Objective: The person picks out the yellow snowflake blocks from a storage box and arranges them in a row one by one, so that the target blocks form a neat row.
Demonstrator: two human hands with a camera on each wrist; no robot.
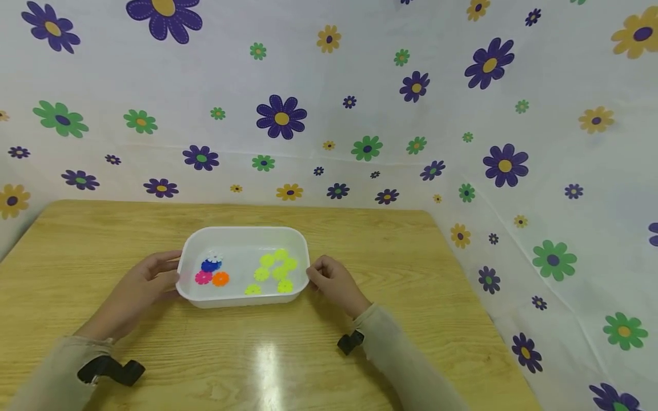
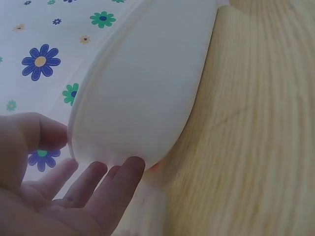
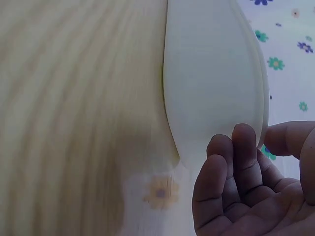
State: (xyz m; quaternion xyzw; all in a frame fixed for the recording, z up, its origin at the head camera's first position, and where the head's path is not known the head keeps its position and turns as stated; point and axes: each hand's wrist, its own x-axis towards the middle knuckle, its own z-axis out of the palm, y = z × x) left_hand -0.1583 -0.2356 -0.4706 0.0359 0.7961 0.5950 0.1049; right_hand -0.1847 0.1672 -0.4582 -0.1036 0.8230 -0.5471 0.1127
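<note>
A white plastic tray with rounded corners sits on the wooden table, between both hands. Inside it, several yellow flower-shaped discs lie toward the right. At the left of the tray are a pink disc, an orange disc and some blue discs, with whitish pieces beside the blue. My left hand holds the tray's left end, thumb at the rim and fingers against the outer wall. At the opposite end my right hand grips the rim, its fingers curled against the wall in the right wrist view.
The wood-grain table extends around the tray. A white flower-printed cloth hangs behind the table and along its right side. Black straps are on both wrists, over beige sleeves.
</note>
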